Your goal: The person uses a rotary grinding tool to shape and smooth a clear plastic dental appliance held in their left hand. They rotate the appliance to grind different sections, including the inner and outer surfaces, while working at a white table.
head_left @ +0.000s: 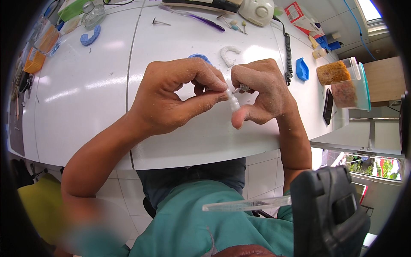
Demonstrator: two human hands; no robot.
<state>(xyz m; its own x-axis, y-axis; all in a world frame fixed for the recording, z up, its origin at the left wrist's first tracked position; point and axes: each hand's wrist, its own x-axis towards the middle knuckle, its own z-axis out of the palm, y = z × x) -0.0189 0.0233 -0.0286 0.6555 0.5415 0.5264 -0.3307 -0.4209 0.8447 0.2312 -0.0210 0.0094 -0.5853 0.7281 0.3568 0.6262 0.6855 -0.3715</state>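
Note:
Pinched between the thumb and forefinger of my left hand [177, 94] is a whitish, translucent dental aligner [233, 102] with tooth-shaped bumps. My right hand [262, 88] faces it, fingers curled round a slim rotary handpiece [244, 87]. Only the shiny front of that tool shows; the rest is hidden in the palm. Its fine tip meets or nearly meets the aligner's upper end. My right thumb is out beside the aligner's lower end. Pale dust coats the fingers of both hands. Behind them lie a white arch-shaped piece [230, 55] and a partly hidden blue arch [200, 58].
A coiled black cord [288, 60] runs from a white control box [257, 12] down beside my right wrist. Blue trays [302, 69], clear tubs [344, 92] and a black phone [328, 107] are at right. A purple-handled brush [195, 18] and a glass bottle [93, 16] lie farther back.

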